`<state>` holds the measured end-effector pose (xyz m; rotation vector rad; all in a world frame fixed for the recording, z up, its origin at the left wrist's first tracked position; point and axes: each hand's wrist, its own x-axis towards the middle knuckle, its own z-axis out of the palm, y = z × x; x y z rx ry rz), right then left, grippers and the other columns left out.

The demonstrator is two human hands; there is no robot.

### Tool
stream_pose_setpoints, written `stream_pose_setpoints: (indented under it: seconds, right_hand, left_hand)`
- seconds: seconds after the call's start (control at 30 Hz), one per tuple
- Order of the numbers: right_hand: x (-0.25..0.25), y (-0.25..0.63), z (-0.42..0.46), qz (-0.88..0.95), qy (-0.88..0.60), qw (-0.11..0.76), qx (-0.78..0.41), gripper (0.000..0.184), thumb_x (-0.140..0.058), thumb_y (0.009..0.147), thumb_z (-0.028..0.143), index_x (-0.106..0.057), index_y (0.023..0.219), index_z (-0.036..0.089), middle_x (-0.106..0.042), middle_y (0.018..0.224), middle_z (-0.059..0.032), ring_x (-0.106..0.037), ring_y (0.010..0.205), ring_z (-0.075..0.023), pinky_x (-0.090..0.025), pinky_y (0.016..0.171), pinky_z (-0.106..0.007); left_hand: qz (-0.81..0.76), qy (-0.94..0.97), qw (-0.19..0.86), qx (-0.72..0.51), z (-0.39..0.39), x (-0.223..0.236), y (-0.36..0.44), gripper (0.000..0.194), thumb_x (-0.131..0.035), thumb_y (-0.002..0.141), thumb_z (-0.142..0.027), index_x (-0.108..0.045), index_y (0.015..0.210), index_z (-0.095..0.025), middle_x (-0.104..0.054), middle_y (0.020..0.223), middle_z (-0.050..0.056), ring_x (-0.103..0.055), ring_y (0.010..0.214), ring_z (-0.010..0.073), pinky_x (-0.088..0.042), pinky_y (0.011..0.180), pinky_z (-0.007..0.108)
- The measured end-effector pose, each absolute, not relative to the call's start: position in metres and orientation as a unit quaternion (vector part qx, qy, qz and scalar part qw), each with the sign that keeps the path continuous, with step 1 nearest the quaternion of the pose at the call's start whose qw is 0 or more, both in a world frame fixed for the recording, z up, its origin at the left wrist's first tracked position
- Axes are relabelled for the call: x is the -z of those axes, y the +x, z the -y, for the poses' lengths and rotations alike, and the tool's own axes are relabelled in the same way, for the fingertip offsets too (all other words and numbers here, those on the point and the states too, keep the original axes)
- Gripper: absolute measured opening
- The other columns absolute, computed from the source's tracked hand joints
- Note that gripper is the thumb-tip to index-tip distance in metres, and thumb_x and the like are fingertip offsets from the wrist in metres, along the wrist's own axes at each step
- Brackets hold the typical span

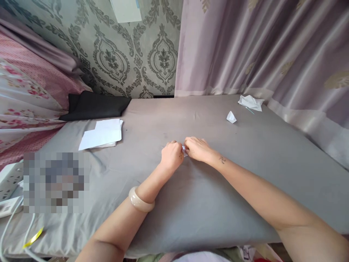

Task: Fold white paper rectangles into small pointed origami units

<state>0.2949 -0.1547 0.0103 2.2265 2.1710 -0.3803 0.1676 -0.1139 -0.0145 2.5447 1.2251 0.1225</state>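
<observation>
Near the middle of the grey-covered surface, my left hand (172,154) and my right hand (198,148) meet, knuckles up. Between them shows a small piece of white paper (185,153), gripped from both sides by closed fingers. Most of the paper is hidden, so its shape cannot be made out. Farther off to the right stands a small folded white paper piece (231,117), apart from both hands. A pale bangle (141,200) circles my left wrist.
White paper sheets (102,134) lie at the left, with a folded black cloth (98,105) behind. Crumpled white paper (251,103) and a thin stick (249,110) rest at the far right. Power strips (11,180), cables and a yellow strip (33,237) occupy the left edge.
</observation>
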Motion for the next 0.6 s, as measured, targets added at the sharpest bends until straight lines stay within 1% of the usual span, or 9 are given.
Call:
stream_pose_setpoints:
  seconds: [0.07,0.17,0.3,0.47,0.6]
  right_hand:
    - [-0.012,0.293,0.156,-0.707,0.698,0.005,0.115,0.018,-0.049,0.083,0.006,-0.063,0.085,0.018,-0.066,0.105,-0.0098,-0.059,0.101,-0.0227,-0.040,0.072,-0.030]
    - [-0.014,0.291,0.158,-0.739,0.667,0.017,0.093,0.021,-0.047,0.083,0.004,-0.062,0.079,0.017,-0.064,0.102,-0.0098,-0.056,0.101,-0.0223,-0.040,0.071,-0.030]
    - [-0.011,0.291,0.162,-0.759,0.648,0.020,0.063,0.023,-0.045,0.083,0.002,-0.063,0.082,0.015,-0.062,0.099,-0.0100,-0.055,0.097,-0.0218,-0.039,0.069,-0.030]
    - [-0.003,0.293,0.168,-0.759,0.648,-0.016,0.056,0.021,-0.045,0.086,0.007,-0.064,0.082,0.015,-0.062,0.101,-0.0091,-0.053,0.097,-0.0205,-0.038,0.067,-0.030]
    - [-0.001,0.296,0.172,-0.759,0.648,-0.031,0.060,0.023,-0.046,0.089,0.011,-0.065,0.078,0.016,-0.061,0.106,-0.0074,-0.052,0.098,-0.0191,-0.038,0.066,-0.029]
  left_hand:
    - [-0.415,0.900,0.133,-0.024,0.117,0.007,0.168,0.023,-0.045,0.084,-0.011,-0.067,0.084,-0.016,-0.065,0.095,0.013,-0.060,0.094,0.0269,-0.049,0.070,0.033]
    - [-0.382,0.920,0.090,0.001,0.121,-0.001,0.170,0.021,-0.047,0.082,-0.009,-0.067,0.084,-0.013,-0.064,0.096,0.014,-0.058,0.096,0.0275,-0.048,0.076,0.035]
    - [-0.333,0.942,0.048,0.008,0.120,0.003,0.169,0.021,-0.047,0.080,-0.007,-0.067,0.088,-0.011,-0.063,0.095,0.014,-0.056,0.097,0.0282,-0.047,0.078,0.036]
    - [-0.311,0.947,0.056,-0.060,0.111,0.023,0.160,0.020,-0.047,0.086,-0.016,-0.068,0.087,-0.016,-0.064,0.098,0.009,-0.055,0.094,0.0249,-0.046,0.075,0.034]
    - [-0.304,0.948,0.071,-0.065,0.109,0.026,0.155,0.023,-0.046,0.089,-0.019,-0.068,0.083,-0.019,-0.064,0.097,0.007,-0.056,0.093,0.0227,-0.045,0.071,0.032]
